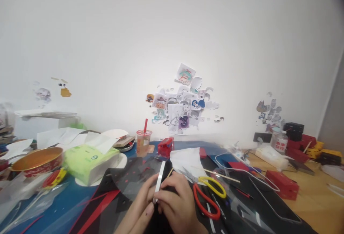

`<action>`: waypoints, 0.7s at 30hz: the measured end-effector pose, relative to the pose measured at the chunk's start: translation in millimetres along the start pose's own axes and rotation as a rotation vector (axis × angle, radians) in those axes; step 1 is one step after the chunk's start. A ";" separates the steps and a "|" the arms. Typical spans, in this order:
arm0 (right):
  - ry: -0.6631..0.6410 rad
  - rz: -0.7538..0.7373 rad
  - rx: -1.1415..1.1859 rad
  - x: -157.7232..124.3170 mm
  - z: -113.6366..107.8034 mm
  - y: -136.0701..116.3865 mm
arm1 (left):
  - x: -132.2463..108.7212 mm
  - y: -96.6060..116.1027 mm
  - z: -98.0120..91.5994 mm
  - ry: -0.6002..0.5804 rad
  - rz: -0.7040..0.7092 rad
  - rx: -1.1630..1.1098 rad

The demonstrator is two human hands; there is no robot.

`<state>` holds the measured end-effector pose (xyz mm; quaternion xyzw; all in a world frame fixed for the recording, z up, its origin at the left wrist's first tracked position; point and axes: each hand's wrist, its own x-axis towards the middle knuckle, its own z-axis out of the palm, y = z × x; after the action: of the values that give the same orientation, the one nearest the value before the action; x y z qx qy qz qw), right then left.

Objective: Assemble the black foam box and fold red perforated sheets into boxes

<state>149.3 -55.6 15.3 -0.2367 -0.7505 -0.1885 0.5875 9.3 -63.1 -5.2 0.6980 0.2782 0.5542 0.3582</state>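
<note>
A narrow white strip (160, 176), perhaps of paper, stands nearly upright between my hands. My left hand (142, 201) is closed around its lower part, thumb and fingers pressed together. From the other side, the fingers of my right hand (178, 196) pinch the strip near its bottom end. A thin wooden stick (170, 172) pokes up just behind my right fingers; which hand holds it, if either, I cannot tell. Beside my right hand lies a pair of scissors with one red and one yellow handle loop (208, 205). White paper (185, 158) is spread behind the hands.
A drink cup (142, 146) with a red straw stands at the back, near a red crumpled packet (166, 147). On the left are a green tissue pack (86, 158) and a red-gold bowl (40, 162). A red box (282, 184) and a dark tablet-like slab (274, 198) lie right.
</note>
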 end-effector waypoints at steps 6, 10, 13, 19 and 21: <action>0.015 0.129 0.153 -3.8 -0.9 8.8 | 13.9 -12.7 -9.9 -0.095 0.049 0.304; 0.020 0.075 0.162 -5.3 -0.6 3.0 | 17.9 -9.9 -9.5 -0.026 0.056 0.366; 0.043 0.059 0.207 -6.3 -5.6 -4.3 | 26.2 -10.1 -20.5 0.104 0.026 0.392; 0.068 0.409 0.237 -14.6 -17.1 26.7 | 52.1 -47.0 -69.2 0.237 0.001 0.740; 0.130 0.655 0.276 -20.8 -13.8 49.9 | 52.5 -56.2 -71.4 0.190 0.023 0.772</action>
<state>193.2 -25.4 -1.3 -0.3709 -0.6142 0.0982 0.6896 -47.5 24.9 -11.3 0.7301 0.4901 0.4749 0.0361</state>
